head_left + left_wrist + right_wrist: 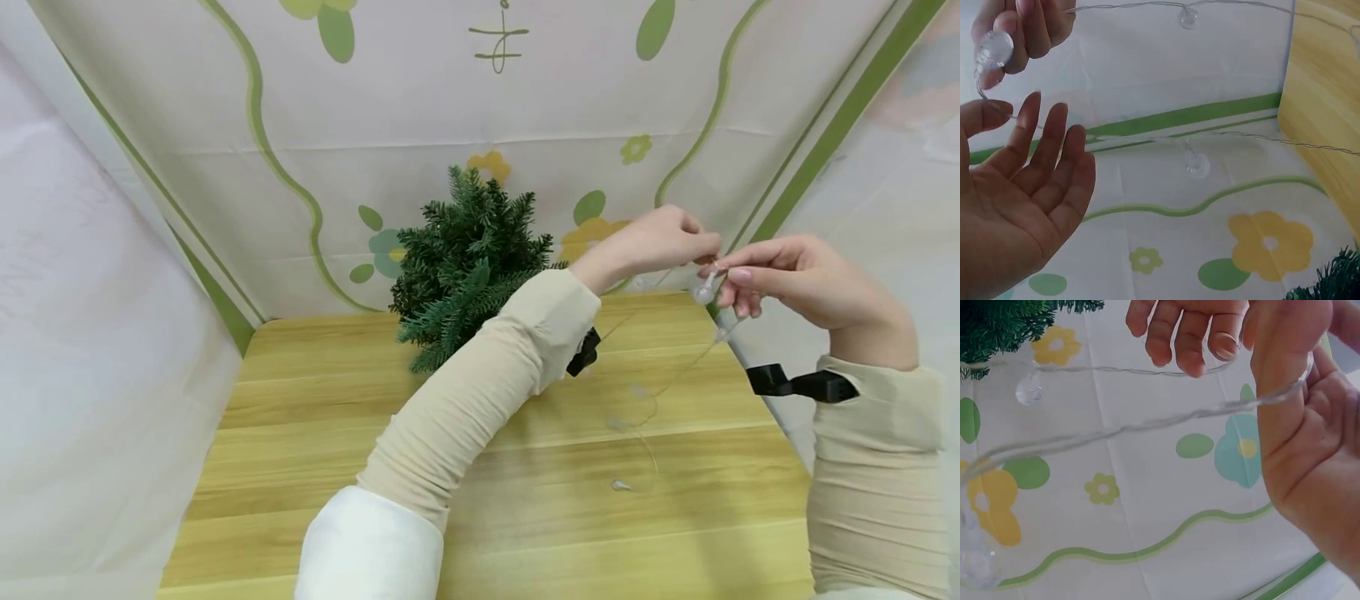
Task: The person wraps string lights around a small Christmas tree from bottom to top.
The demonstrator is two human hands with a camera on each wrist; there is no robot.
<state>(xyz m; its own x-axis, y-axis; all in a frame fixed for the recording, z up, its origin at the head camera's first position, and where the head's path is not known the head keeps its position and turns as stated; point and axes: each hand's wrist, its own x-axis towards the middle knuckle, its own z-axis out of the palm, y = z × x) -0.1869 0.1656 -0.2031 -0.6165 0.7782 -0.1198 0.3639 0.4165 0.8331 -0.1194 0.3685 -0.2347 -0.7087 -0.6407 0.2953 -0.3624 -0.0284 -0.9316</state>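
Observation:
A string of clear-bulb lights (705, 289) runs between two hands above the table's right edge. My left hand (663, 239) reaches across to the right and holds its thin wire near the thumb and forefinger; the other fingers are spread in the left wrist view. Facing it, my right hand (817, 279) pinches the string between thumb and forefinger beside a clear bulb (994, 50). In the right wrist view, the wire (1166, 419) passes by the right thumb. The string's lower part trails down to the table, where an end bulb (621, 485) lies.
A small green artificial fir tree (472, 258) stands at the table's back, behind my left forearm. The wooden table (300, 467) ends at a flower-patterned cloth backdrop (420, 100). White cloth (97, 333) hangs on the left. Black wrist-camera mounts (798, 383) sit on both sleeves.

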